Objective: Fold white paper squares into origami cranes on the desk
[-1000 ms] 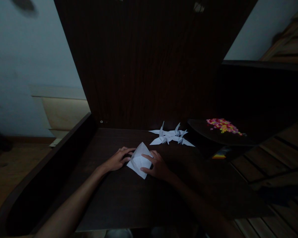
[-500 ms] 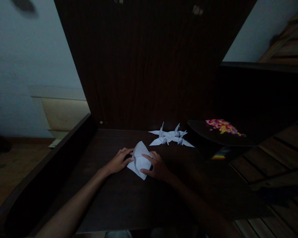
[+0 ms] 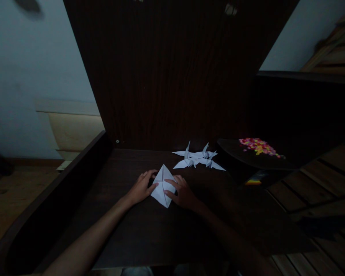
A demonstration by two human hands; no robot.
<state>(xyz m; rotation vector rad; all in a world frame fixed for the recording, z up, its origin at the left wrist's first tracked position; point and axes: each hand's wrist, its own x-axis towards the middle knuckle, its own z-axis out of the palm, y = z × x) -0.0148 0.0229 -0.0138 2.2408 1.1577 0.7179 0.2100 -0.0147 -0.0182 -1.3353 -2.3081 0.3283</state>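
Flattening a fold, likely: white paper (image 3: 161, 194), lower centre of frame. Left hand (image 3: 141, 188) at its left edge, can't tell if pinching; right hand (image 3: 184, 194) spread on top. Next crease probably needs aligned edges.

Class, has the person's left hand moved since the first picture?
Yes: the left hand has shifted slightly right, toward the folded white paper, judged against the white dot on the dark upright panel.
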